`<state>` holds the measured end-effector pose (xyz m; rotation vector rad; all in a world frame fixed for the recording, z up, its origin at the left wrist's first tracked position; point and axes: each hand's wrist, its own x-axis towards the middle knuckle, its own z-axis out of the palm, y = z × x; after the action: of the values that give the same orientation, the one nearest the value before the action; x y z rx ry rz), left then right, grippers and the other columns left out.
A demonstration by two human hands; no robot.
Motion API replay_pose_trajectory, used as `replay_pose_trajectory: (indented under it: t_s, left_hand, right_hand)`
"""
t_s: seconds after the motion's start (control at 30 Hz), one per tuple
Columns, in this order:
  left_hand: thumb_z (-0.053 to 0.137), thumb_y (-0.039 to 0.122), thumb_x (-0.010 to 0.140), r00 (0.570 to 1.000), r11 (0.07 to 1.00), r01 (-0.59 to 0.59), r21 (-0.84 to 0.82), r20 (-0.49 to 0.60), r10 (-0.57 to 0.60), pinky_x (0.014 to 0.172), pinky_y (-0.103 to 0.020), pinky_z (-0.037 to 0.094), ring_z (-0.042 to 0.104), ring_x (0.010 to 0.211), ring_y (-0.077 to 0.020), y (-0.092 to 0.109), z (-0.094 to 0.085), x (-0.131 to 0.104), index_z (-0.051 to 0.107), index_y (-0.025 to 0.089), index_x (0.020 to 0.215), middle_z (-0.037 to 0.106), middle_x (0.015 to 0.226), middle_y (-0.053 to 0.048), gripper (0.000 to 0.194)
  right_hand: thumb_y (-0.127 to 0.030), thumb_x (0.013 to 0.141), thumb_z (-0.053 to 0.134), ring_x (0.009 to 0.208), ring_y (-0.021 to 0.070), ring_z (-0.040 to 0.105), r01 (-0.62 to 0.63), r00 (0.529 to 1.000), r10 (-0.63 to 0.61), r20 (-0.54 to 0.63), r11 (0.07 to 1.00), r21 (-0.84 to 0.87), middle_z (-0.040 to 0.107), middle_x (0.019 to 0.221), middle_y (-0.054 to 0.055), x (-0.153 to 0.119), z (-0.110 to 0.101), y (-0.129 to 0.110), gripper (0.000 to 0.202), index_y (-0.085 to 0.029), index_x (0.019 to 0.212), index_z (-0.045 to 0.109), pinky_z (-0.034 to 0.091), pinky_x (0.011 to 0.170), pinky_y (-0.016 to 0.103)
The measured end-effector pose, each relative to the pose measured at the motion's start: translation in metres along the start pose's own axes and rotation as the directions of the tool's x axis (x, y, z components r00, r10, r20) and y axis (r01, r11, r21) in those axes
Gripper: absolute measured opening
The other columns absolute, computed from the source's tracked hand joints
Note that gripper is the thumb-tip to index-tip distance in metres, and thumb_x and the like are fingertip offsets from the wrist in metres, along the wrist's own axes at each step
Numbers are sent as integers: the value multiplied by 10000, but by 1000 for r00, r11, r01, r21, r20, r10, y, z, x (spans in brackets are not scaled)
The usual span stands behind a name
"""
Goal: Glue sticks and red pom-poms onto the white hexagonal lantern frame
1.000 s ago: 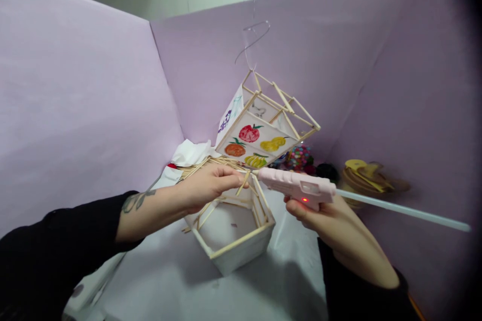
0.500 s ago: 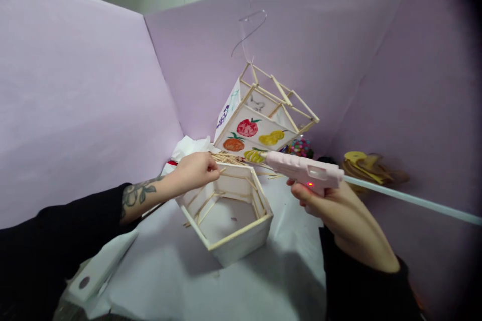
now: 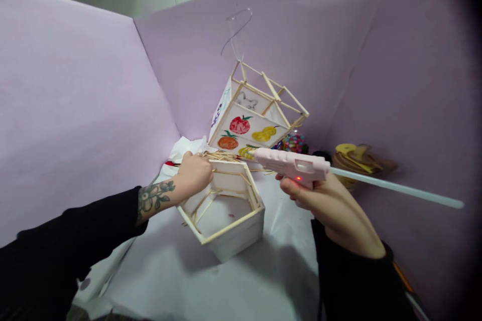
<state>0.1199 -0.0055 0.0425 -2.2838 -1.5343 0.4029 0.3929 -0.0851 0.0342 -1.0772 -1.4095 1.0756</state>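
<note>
My right hand [image 3: 305,193] grips a pink hot glue gun [image 3: 289,163] with a lit red light. A long translucent glue stick [image 3: 399,188] juts from its back, and its nozzle points left. My left hand [image 3: 195,173] is closed at the far left rim of a white paper-sided lantern frame [image 3: 233,238] edged with wooden sticks. What its fingers hold, if anything, is hidden. The frame stands open side up on the table, with thin sticks inside it. Behind it several loose wooden sticks [image 3: 222,157] lie in a pile.
A stick-framed paper lantern [image 3: 244,120] painted with fruit hangs tilted from a wire hook [image 3: 237,27], close above the glue gun's nozzle. Yellow and brown material [image 3: 357,160] lies at the right. Crumpled white paper [image 3: 184,149] is at the back left. Lilac panels [image 3: 75,85] enclose the table.
My left hand has turned and moved slightly forward, toward the stick pile; a small stick seen at its fingertips is now hidden. The view has shifted a little, and the glue gun stays held.
</note>
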Motion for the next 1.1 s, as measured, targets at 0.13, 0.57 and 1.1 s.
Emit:
replay_pose_trajectory:
  t_s: [0.13, 0.57, 1.1]
  left_hand:
    - [503, 175, 909, 1000, 1000, -11, 5, -12, 12, 741, -436, 351, 659, 891, -312, 2, 7, 3, 758, 126, 824, 747, 877, -157, 273]
    - [535, 31, 867, 999, 999, -42, 26, 3, 42, 663, -389, 292, 638, 822, -277, 3, 11, 6, 741, 105, 745, 733, 812, -157, 251]
    - [599, 18, 847, 993, 992, -112, 61, 41, 110, 658, -375, 322, 639, 802, -265, 4, 5, 7, 731, 108, 732, 731, 811, -153, 197]
  right_hand:
    - [-427, 770, 749, 1067, 292, 665, -9, 1000, 9, -5, 1000, 3, 740, 1173, 95, 0, 0, -1, 444, -181, 1135, 690, 505, 936, 412]
    - [-373, 800, 737, 1153, 292, 655, 16, 999, -18, 43, 999, 44, 729, 1240, 84, -1, 4, -7, 397, -187, 1148, 700, 489, 1020, 416]
    - [-430, 781, 757, 1082, 300, 678, 4, 1000, -4, 26, 1000, 9, 749, 1165, 102, -1, 4, -6, 457, -176, 1158, 710, 518, 974, 427]
